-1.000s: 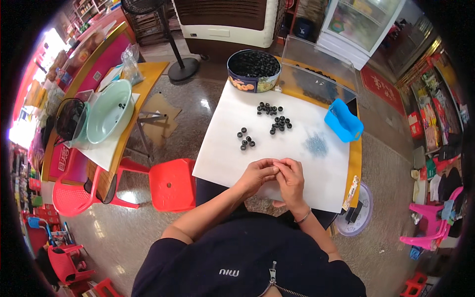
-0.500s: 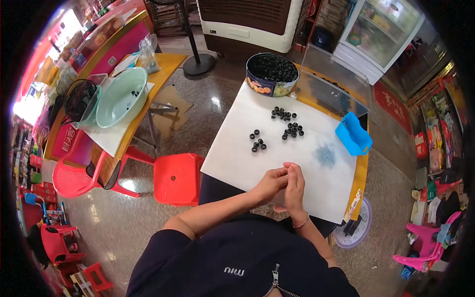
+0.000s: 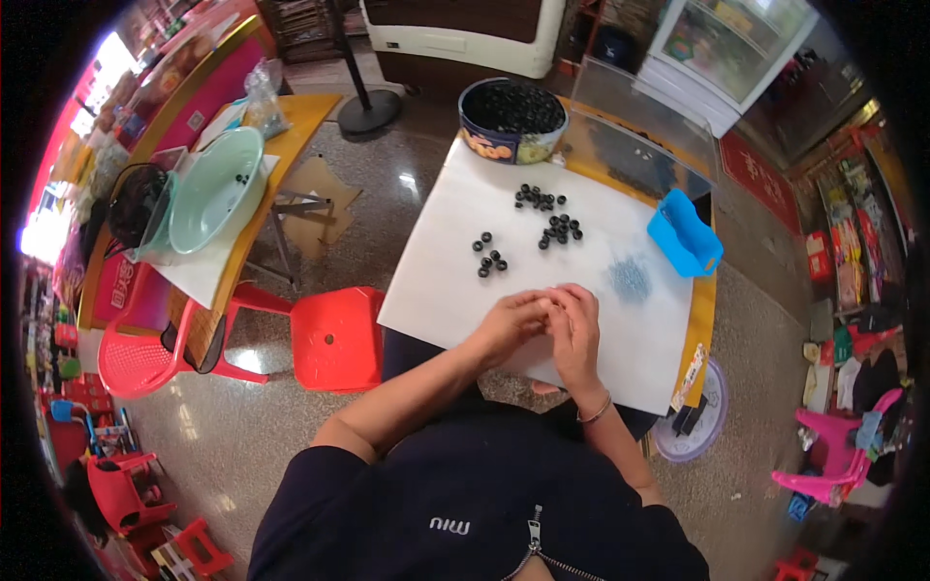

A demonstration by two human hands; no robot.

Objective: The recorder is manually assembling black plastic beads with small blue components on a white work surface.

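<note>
Over the near edge of a white sheet (image 3: 436,290), my left hand (image 3: 515,321) and my right hand (image 3: 575,339) meet at the fingertips. Both are closed in a pinch, and whatever lies between the fingers is too small or hidden to make out. Beyond them on the sheet lie small round black pieces with holes, like beads, in a left group (image 3: 498,264), a middle group (image 3: 560,230) and a far group (image 3: 536,198). To the right of these is a patch of tiny pale-blue bits (image 3: 630,279). A blue plastic holder (image 3: 686,238) lies at the sheet's right edge.
A round tin (image 3: 486,145) full of black pieces stands at the far edge, beside a clear plastic box (image 3: 635,126). On the left are a red stool (image 3: 337,353) and a second table (image 3: 305,121) with a pale green basin (image 3: 215,184). A lilac-rimmed basin (image 3: 717,416) sits low right.
Both hands have shifted slightly away from my body over the sheet, with fingertips still together. The whole view has moved a little; the black pieces keep their arrangement.
</note>
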